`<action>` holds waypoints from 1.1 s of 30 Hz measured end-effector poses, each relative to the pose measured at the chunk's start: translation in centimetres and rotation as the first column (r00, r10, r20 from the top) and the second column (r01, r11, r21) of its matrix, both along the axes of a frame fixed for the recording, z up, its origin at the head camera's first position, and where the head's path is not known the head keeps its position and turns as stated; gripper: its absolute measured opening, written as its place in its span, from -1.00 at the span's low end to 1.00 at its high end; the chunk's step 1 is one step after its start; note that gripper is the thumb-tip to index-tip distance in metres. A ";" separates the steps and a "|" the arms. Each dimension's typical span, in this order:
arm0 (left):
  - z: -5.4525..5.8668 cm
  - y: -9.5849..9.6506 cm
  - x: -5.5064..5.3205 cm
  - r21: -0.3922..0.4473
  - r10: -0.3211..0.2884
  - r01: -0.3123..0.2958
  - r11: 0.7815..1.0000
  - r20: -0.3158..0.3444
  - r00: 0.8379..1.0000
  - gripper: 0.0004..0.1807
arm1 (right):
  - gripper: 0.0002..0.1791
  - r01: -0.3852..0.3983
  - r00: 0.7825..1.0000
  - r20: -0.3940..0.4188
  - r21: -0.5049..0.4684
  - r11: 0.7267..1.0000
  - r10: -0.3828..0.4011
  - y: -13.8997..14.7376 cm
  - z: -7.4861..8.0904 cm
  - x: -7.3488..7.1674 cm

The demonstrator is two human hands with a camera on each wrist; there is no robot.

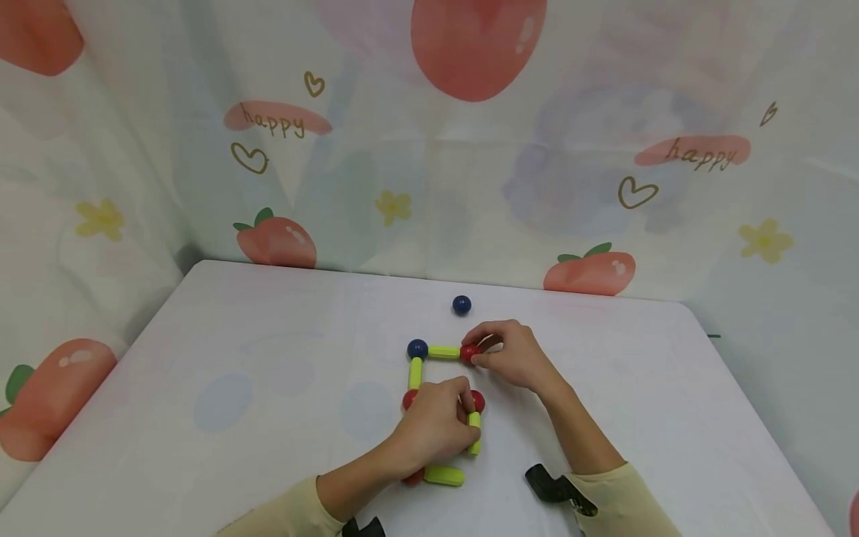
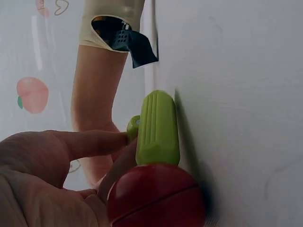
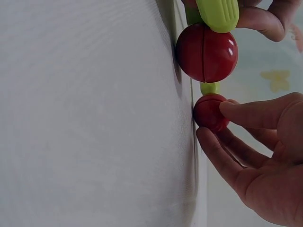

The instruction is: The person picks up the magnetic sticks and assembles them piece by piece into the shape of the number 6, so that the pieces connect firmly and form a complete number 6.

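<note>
At the far end of a yellow-green rod [image 1: 444,352], a red ball [image 1: 470,354] is pinched by my right hand [image 1: 513,354]; the right wrist view shows thumb and fingertips around this red ball [image 3: 211,112]. The rod's other end meets a blue ball [image 1: 417,349], from which a second rod [image 1: 415,373] runs toward me to a red ball [image 1: 408,400]. My left hand [image 1: 436,421] reaches over the built shape and pinches a short green rod [image 1: 474,434], which joins another red ball [image 1: 478,401]. The left hand hides the middle of the shape.
Nearer me, a red ball [image 1: 414,476] with a green rod [image 1: 445,476] lies partly under the left wrist. A loose blue ball [image 1: 461,305] sits toward the back of the white table [image 1: 282,447]. A patterned cloth [image 1: 429,186] hangs behind. A black device [image 1: 550,485] sticks out at the right sleeve.
</note>
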State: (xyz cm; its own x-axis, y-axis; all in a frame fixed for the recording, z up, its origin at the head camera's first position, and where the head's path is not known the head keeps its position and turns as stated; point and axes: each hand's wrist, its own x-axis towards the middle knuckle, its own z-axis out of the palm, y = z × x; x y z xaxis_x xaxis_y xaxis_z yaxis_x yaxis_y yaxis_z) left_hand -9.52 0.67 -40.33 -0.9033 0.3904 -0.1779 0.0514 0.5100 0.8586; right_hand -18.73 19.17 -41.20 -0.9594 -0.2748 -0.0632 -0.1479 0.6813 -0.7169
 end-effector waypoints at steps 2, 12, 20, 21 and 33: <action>-0.1 0.1 0.1 -0.004 0.003 -0.003 1.000 -0.006 1.000 -0.79 | -0.79 0.001 1.000 -0.003 0.001 1.000 -0.001 0.0 0.0 0.0; -0.4 0.5 0.5 -0.022 0.026 -0.026 0.999 -0.036 0.999 -0.77 | -0.78 0.013 1.000 0.003 0.015 1.000 -0.013 -0.1 0.0 0.2; -0.3 0.7 0.5 -0.067 0.031 -0.034 0.997 -0.049 0.998 -0.76 | -0.78 0.012 1.000 -0.008 0.018 1.000 -0.012 -0.2 0.1 0.2; -0.2 0.7 0.4 -0.077 0.033 -0.037 0.996 -0.045 0.998 -0.76 | -0.78 0.011 1.000 -0.009 0.019 1.000 -0.011 -0.1 0.1 0.2; -0.3 0.7 0.3 -0.127 0.040 -0.047 0.991 -0.060 0.997 -0.77 | -0.77 0.015 1.000 -0.006 0.025 1.000 -0.015 -0.2 0.1 0.2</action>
State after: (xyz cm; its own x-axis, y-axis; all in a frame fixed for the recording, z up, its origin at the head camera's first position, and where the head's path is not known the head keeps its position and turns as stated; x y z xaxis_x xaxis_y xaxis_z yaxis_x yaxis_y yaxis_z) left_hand -9.23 1.33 -40.58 -0.9292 0.3276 -0.1713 0.0739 0.6186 0.7822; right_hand -18.54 19.01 -41.10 -0.9638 -0.2588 -0.0645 -0.1415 0.7013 -0.6987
